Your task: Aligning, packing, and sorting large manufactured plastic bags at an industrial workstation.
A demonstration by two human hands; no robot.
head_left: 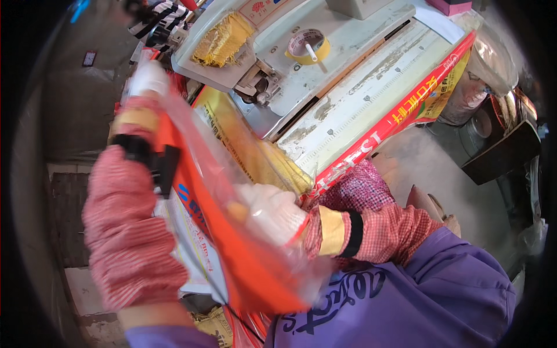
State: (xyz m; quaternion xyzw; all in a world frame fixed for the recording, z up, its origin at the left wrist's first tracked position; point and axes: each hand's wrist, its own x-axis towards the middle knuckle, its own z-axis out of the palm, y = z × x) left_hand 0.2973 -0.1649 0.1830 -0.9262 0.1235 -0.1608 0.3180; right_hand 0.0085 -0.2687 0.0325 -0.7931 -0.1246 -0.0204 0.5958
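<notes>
My white-gloved left hand (149, 78) is at the upper end of the red-orange plastic bag (246, 272), which slants down across my front past my white-gloved right hand (274, 211), blur leaving me unable to tell whether either hand's fingers pinch it, while farther right a yellow-edged tape roll (324, 51) sits on the sewing machine bed (348, 52).
</notes>
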